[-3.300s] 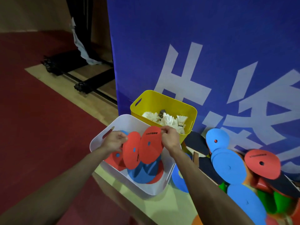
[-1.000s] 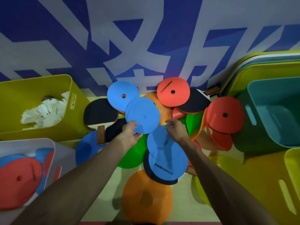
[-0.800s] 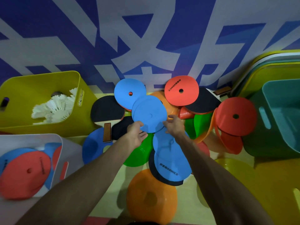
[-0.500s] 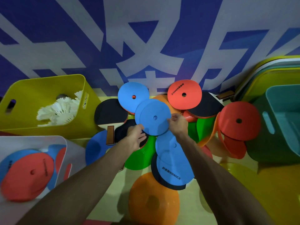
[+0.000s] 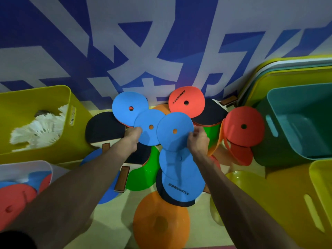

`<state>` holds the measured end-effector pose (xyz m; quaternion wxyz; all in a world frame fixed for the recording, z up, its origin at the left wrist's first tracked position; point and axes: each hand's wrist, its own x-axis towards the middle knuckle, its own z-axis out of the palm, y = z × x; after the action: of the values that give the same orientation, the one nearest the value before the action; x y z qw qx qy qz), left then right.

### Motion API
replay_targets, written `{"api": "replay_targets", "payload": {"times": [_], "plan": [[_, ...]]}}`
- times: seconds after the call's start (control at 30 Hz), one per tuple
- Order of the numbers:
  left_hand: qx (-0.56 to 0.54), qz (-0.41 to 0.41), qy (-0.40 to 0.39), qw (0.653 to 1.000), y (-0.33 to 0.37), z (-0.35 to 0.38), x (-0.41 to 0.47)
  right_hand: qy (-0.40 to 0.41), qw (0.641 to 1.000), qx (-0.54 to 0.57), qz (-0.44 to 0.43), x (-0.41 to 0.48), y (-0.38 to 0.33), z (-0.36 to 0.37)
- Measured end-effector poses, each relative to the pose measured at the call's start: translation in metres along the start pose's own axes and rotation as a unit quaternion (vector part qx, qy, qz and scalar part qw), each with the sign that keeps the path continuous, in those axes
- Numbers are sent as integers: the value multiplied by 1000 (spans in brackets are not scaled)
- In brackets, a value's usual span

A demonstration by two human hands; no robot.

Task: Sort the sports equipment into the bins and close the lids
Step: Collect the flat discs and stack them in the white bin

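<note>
A pile of flat marker discs and table-tennis paddles lies on the floor against a blue banner. My left hand pinches the edge of one blue disc. My right hand pinches a second blue disc, which overlaps the first. Both discs are lifted above the pile. More blue discs, red discs, a green disc, an orange disc and black paddles lie beneath. A white bin at lower left holds red and blue discs.
A yellow bin of white shuttlecocks stands at the left. At the right a teal bin stands open, with yellow bins and stacked lids around it. The banner wall closes off the far side.
After putting red discs in the white bin, both hands went to the pile. In the last second they lifted the blue discs and spread them apart into two.
</note>
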<state>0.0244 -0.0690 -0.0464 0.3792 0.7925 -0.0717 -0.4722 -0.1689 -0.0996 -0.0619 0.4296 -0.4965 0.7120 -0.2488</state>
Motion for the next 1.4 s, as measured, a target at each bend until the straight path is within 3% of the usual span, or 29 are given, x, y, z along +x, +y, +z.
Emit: {"api": "replay_targets", "payload": {"times": [0.23, 0.57, 0.77, 0.97, 1.23, 1.4], "plan": [[-12, 31, 72, 997, -7, 1, 5, 10, 1000, 12, -17, -7, -4, -2], [21, 119, 53, 991, -20, -18, -14, 40, 998, 33, -38, -19, -28, -15], [19, 184, 67, 980, 0, -44, -43, 25, 992, 65, -101, -47, -64, -11], [-10, 262, 110, 959, 23, -111, -86, 2, 979, 110, -169, -84, -118, 20], [-180, 272, 138, 935, 16, -229, -128, -44, 960, 156, -227, -154, -182, 85], [-233, 286, 141, 919, -8, -306, -149, -100, 945, 181, -253, -198, -206, 122]]}}
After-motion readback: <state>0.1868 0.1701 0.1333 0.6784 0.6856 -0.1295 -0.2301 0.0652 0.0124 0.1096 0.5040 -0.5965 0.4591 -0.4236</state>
